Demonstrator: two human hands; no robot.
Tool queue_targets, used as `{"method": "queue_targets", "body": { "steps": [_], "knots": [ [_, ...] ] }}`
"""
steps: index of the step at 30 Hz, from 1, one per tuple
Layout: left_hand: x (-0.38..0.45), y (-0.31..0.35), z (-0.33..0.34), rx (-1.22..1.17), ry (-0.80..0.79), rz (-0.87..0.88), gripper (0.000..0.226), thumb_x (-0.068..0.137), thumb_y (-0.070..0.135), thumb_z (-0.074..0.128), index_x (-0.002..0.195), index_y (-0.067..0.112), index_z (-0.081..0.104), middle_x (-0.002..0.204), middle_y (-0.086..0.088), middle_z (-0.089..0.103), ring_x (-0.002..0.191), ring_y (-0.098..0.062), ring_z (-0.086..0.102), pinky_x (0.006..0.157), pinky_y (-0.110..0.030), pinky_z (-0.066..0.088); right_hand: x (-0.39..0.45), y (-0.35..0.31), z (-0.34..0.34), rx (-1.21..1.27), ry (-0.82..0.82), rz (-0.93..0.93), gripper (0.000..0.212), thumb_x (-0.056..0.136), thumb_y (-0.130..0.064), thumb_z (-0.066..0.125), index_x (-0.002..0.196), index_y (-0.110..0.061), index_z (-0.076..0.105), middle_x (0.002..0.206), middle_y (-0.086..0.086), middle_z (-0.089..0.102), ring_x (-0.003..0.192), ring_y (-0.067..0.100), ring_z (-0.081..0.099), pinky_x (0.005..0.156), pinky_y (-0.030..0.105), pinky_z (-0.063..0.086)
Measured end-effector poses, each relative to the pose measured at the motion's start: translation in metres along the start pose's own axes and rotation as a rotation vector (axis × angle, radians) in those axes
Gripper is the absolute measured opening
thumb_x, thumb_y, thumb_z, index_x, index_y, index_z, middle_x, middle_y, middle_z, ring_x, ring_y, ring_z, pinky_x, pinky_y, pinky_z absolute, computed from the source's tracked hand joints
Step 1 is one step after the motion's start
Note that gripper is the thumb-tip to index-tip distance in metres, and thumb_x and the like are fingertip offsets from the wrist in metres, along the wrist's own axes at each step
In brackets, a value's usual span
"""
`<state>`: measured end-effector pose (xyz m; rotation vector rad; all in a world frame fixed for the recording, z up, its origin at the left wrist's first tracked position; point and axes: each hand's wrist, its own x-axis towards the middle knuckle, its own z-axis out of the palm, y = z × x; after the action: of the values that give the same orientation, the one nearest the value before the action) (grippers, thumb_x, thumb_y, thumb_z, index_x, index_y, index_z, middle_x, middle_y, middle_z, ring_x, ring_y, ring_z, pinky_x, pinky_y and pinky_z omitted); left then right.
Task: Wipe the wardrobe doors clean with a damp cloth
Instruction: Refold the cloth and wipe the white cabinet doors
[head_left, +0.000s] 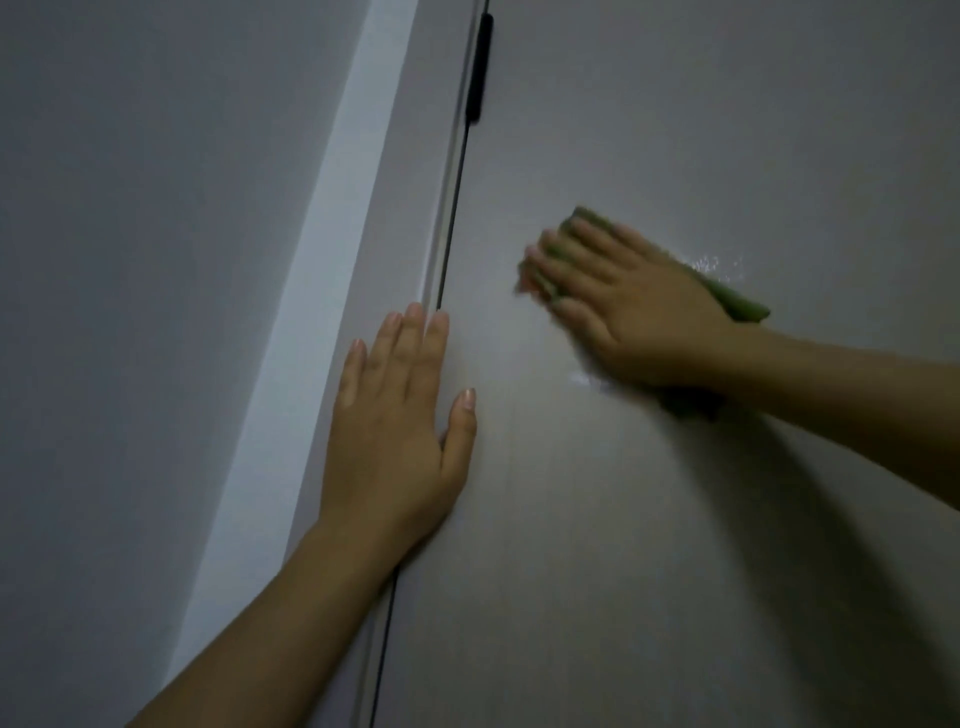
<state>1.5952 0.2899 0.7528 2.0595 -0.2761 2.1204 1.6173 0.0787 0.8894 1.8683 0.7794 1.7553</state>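
Right hand (631, 306): in the right middle of the frame, laid flat on a green cloth (740, 304). The fingers are straight and a little spread, pointing to the upper left. The hand is blurred, so small details are not clear.

Green cloth: under the right hand, pressed against the wardrobe door (675, 519). Its edges show past the fingertips, behind the wrist at the right, and as a dark bit under the heel of the hand.

Left hand (397, 431): in the lower middle of the frame, open and flat, holding nothing. The fingers are straight and close together, pointing up; the thumb stands apart to the right. The palm lies over the dark gap (452, 218) between the two doors, and the fingertips touch the narrow door (415, 171) to the left of this gap.

Wardrobe door: a pale grey surface filling the right half of the frame. Near the right hand there are small shiny wet marks (709, 262), above the wrist and also below the hand.

Black handle (480, 67): a long dark bar at the top middle of the frame, just beside the gap, well apart from both hands.

Wall (130, 260): a plain grey area in the left part of the frame, with a lighter strip (311, 291) running slantwise beside the doors.
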Motion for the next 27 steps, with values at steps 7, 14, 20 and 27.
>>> {"method": "queue_targets", "body": {
  "steps": [7,14,20,27],
  "knots": [
    [0.0,-0.003,0.004,0.127,-0.003,0.037,0.057,0.096,0.048,0.023,0.147,0.024,0.034,0.157,-0.011,0.018,0.144,-0.021,0.01,0.116,-0.036,0.005,-0.006,-0.045,0.005,0.096,0.082,0.075,0.059,0.095,-0.045,0.007,0.151,-0.024,0.011,0.159,0.001,0.01,0.147,0.021,0.002,0.119,0.043,0.003],
    [0.0,0.003,0.003,0.142,0.019,0.017,0.055,0.096,0.045,0.028,0.142,0.021,0.044,0.155,-0.014,0.024,0.142,-0.025,0.016,0.116,-0.038,0.005,-0.024,0.063,-0.001,0.064,0.106,0.343,0.06,0.095,-0.045,0.012,0.15,-0.021,0.013,0.157,0.005,0.019,0.146,0.023,0.011,0.118,0.035,0.001],
    [0.007,0.034,0.002,0.088,0.032,-0.098,0.059,0.092,0.044,0.024,0.135,0.012,0.05,0.152,-0.015,0.03,0.143,-0.026,0.021,0.116,-0.047,0.002,-0.056,-0.003,0.009,0.076,0.121,0.203,0.057,0.098,-0.041,0.017,0.15,-0.019,0.02,0.157,0.005,0.02,0.146,0.025,0.012,0.118,0.046,0.011],
    [0.04,0.114,0.024,-0.049,-0.051,0.019,0.068,0.085,0.045,0.02,0.145,0.017,0.037,0.156,-0.008,0.026,0.144,-0.02,0.02,0.116,-0.038,-0.001,-0.081,0.106,-0.004,0.02,0.102,0.281,0.061,0.096,-0.042,0.012,0.148,-0.013,0.026,0.154,0.011,0.028,0.144,0.027,0.021,0.119,0.038,0.006]
  ]
}}
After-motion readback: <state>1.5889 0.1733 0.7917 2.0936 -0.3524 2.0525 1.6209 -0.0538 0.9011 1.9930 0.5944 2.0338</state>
